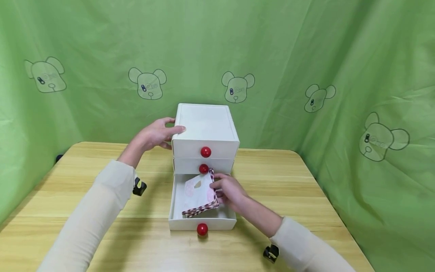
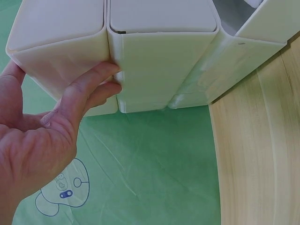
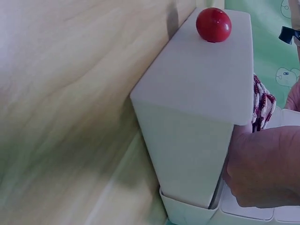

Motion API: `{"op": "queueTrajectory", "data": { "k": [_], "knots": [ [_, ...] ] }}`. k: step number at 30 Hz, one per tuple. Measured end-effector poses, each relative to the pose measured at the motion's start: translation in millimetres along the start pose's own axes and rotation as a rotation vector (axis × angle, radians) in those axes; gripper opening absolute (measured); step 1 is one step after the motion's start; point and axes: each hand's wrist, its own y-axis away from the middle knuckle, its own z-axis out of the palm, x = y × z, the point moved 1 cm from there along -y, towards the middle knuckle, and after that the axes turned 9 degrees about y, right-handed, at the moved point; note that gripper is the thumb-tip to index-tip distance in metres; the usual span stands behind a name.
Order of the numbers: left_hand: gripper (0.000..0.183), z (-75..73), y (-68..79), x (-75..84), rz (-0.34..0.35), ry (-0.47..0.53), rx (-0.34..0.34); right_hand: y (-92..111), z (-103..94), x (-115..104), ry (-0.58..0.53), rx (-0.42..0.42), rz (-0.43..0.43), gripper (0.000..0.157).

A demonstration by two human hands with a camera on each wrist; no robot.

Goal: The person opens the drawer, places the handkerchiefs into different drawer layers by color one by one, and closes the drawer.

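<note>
A white drawer cabinet (image 1: 207,121) with red round knobs stands on the table, its bottom drawer (image 1: 173,196) pulled out. My left hand (image 1: 158,133) grips the cabinet's upper left side, thumb on top and fingers against the side. In the left wrist view, the left hand's (image 2: 51,122) fingertips meet the side near the seam below the top section. Over the drawer, my right hand (image 1: 232,190) holds a folded white cloth (image 1: 200,190) with pink patches and a dark red checked border by its right edge. Only the cloth's checked edge (image 3: 263,105) shows in the right wrist view; the right hand's (image 3: 262,164) fingertips are hidden there.
The two upper drawers (image 1: 187,149) are closed. A wooden table (image 1: 285,181) lies beneath the cabinet. Green curtains (image 1: 193,45) with printed bear heads hang behind and at both sides. Black bands (image 1: 138,186) show beside the wrists.
</note>
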Motion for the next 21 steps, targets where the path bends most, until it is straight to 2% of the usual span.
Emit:
{"op": "queueTrajectory", "data": {
  "k": [10,21],
  "knots": [
    [0.078,11.0,26.4,18.3,-0.008,-0.019,-0.007,-1,-0.9,11,0.154,0.057,-0.039,0.049],
    [0.079,10.2,23.8,17.3,-0.004,-0.006,-0.014,-1,-0.3,13,0.133,0.072,-0.038,0.044]
  ]
}}
